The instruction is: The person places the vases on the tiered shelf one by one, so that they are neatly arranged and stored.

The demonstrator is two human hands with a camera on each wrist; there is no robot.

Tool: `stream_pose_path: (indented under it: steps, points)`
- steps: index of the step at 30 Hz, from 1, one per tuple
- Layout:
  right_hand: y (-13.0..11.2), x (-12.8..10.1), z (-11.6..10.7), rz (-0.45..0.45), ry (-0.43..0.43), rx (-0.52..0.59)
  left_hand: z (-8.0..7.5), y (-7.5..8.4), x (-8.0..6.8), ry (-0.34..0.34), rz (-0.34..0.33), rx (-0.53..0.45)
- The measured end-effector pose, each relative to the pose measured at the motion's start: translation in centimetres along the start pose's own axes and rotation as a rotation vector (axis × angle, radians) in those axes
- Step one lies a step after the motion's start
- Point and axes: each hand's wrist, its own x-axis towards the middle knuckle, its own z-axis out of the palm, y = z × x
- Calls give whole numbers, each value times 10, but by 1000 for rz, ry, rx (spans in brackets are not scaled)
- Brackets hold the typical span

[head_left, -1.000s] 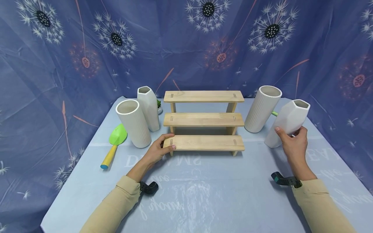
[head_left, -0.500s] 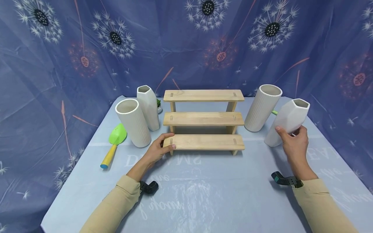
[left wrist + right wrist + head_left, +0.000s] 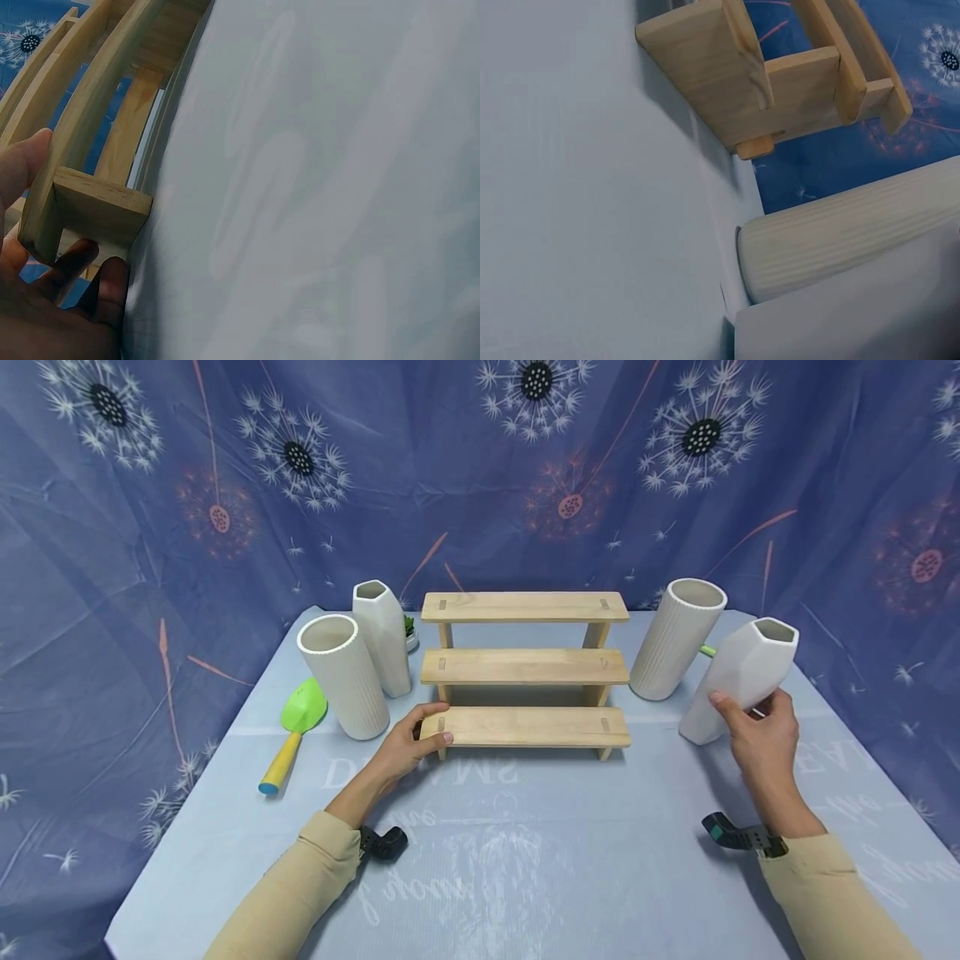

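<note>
My left hand [image 3: 400, 750] holds the left end of the lowest step of a three-tier wooden stand [image 3: 525, 668]. In the left wrist view its thumb lies along the plank edge, with other fingers [image 3: 112, 289] around the step's end. On the right, my right hand [image 3: 763, 739] grips a white faceted vase [image 3: 750, 664] low on its body, thumb on the near-left side and the other fingers mostly hidden behind. The right wrist view has the vase's pale side [image 3: 840, 322] at the bottom, overlapping a ribbed white vase [image 3: 840, 240].
Left of the stand are another ribbed vase [image 3: 347, 681], a second faceted vase [image 3: 384, 643], a small potted plant [image 3: 410, 635] and a green-and-yellow toy shovel [image 3: 298, 722]. A green tip [image 3: 707, 651] shows between the right-hand vases. A blue dandelion-print curtain [image 3: 465, 485] backs the table.
My right hand and the faceted vase have shifted slightly toward me in the last half second. The left hand and the wooden stand stay in place.
</note>
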Motion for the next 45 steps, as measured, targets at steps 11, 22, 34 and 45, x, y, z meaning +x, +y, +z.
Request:
stream_pose_path:
  steps: [11,22,34,45]
  points:
    - [-9,-11,-7,-20,-19,14,0,-1,-1,-12,0,-10]
    - [-29,-34,-13,-52,-150,51,0,2,-1,-5,-3,3]
    - [-51,-54,-9,-215,-196,124,0,0,-2,-4,-2,20]
    - [-65,-65,2,-293,-308,239,0,-1,-2,-23,22,23]
